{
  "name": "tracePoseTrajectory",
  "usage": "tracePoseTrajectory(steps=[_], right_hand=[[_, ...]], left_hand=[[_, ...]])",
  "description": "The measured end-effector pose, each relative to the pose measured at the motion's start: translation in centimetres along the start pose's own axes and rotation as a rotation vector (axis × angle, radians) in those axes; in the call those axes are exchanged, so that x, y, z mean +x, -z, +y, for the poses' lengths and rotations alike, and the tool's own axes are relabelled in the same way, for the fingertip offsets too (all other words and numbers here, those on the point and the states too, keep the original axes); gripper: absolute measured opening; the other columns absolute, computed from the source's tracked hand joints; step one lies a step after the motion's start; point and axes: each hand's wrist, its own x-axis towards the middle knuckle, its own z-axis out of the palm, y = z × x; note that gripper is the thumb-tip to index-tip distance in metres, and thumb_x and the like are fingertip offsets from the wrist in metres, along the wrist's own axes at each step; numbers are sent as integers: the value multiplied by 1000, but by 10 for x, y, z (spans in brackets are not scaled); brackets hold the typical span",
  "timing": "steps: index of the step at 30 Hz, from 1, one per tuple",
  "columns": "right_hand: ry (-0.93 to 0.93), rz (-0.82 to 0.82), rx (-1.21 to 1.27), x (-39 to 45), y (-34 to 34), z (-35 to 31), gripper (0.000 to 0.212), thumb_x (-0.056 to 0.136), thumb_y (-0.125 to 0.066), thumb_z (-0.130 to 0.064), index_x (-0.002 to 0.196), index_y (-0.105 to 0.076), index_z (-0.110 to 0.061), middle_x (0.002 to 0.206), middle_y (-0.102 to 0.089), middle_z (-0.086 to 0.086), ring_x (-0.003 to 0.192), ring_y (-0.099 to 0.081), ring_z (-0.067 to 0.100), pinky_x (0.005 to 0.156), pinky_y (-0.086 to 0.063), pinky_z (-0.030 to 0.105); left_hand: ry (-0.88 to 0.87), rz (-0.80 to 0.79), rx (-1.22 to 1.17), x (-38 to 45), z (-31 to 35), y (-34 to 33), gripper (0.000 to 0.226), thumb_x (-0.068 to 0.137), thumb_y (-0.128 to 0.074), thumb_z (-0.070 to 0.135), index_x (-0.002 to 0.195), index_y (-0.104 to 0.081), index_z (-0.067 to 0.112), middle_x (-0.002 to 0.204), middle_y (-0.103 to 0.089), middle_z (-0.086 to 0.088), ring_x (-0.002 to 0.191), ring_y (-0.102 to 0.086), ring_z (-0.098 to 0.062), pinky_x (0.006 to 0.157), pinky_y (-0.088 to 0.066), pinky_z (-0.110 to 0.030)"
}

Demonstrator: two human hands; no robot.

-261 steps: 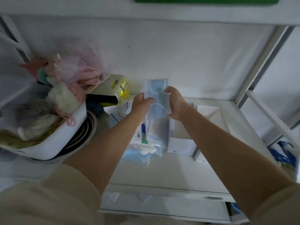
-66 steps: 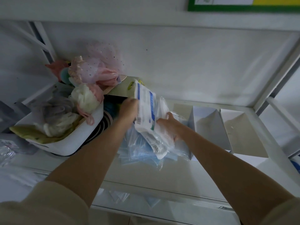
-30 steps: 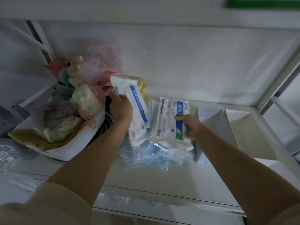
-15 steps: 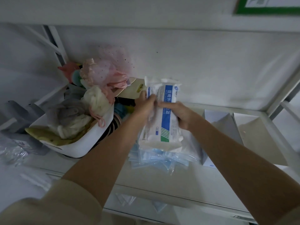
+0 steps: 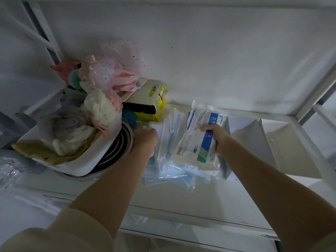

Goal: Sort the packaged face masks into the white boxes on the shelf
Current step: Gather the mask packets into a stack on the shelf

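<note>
My right hand (image 5: 215,138) grips a stack of white mask packs (image 5: 197,140) with blue and green print, held tilted above the shelf. Under them lies a heap of clear-wrapped blue face masks (image 5: 169,170). At the heap's left edge my left hand (image 5: 146,138) reaches down onto it, fingers at a white packet corner (image 5: 154,126); what it holds is blurred. Two open white boxes stand to the right: a nearer one (image 5: 243,135) right beside my right hand, and another (image 5: 283,142) further right.
A white tub (image 5: 76,164) full of cloths and pink hair accessories sits at the left on a striped round object. A yellow and white packet (image 5: 151,99) lies behind the masks. The shelf's front edge (image 5: 181,217) runs below my arms; a frame post stands at right.
Both hands held the white packs together half a second ago. Now my right hand alone carries them lower and rightward, while my left hand has dropped to the heap's left edge.
</note>
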Motion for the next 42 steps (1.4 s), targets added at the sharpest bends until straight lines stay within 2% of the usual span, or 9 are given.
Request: tracePoseTrajectory(steps=[6, 9, 17, 20, 26, 32, 34, 39, 42], right_hand=[[9, -44, 27, 5, 7, 4, 22, 76, -62, -3, 96, -61, -14, 72, -74, 7, 61, -71, 25, 49, -55, 36], [17, -59, 34, 7, 8, 5, 28, 75, -64, -4, 100, -62, -14, 79, -75, 8, 66, -72, 26, 51, -56, 38], [44, -40, 72, 6, 15, 4, 39, 69, -70, -6, 106, -60, -15, 83, -75, 9, 69, -73, 27, 51, -56, 39], [55, -41, 60, 4, 18, 4, 36, 70, -69, -6, 104, -61, -14, 83, -75, 8, 69, -73, 27, 51, -56, 38], [15, -48, 5, -1, 14, 2, 27, 74, -66, -5, 99, -62, -14, 78, -75, 9, 65, -72, 26, 49, -56, 38], [-16, -28, -63, -7, 0, -3, 29, 76, -65, -4, 103, -61, -12, 91, -72, 11, 75, -69, 28, 57, -54, 38], [8, -56, -51, -11, -9, -9, 20, 79, -61, -4, 97, -61, -12, 84, -71, 11, 68, -69, 26, 53, -55, 35], [64, -77, -16, -20, -27, -23, 14, 81, -60, -4, 94, -62, -11, 73, -72, 10, 55, -69, 23, 44, -54, 31], [92, 44, 30, -23, -28, -25, 16, 76, -65, -4, 91, -61, -9, 75, -69, 11, 49, -67, 23, 41, -52, 30]], left_hand=[[-99, -21, -150, -4, 0, 1, 27, 86, -48, 33, 67, -50, 15, 60, -46, -6, 57, -45, -21, 58, -37, -29], [125, -346, -368, -10, 1, 3, 35, 98, -41, 26, 65, -48, 13, 50, -49, -2, 56, -43, -18, 56, -40, -26], [121, -725, -310, -18, 4, -8, 52, 82, -63, 47, 119, -66, 11, 123, -64, -19, 111, -62, -34, 99, -49, -49], [138, -768, -294, -20, 9, -13, 62, 75, -62, 61, 116, -68, 15, 119, -66, -19, 106, -65, -32, 93, -51, -53], [79, -378, -448, -21, 25, -9, 53, 90, -48, 59, 119, -60, 16, 117, -66, -13, 105, -64, -32, 96, -50, -51], [-426, 329, -597, -24, 72, 27, 51, 102, -38, 31, 146, -33, 6, 144, -39, -2, 130, -39, -15, 101, -19, -2], [-453, 366, -651, -24, 78, 35, 55, 102, -37, 31, 151, -21, 11, 155, -27, -7, 139, -33, -20, 116, -20, -22], [-322, 145, -740, -36, 73, 35, 49, 102, -38, 30, 147, -30, 12, 140, -43, 0, 113, -51, -18, 86, -42, -8], [-162, -317, -878, -37, 52, 31, 44, 99, -40, 26, 141, -42, 14, 135, -54, -9, 117, -55, -28, 87, -51, -38]])
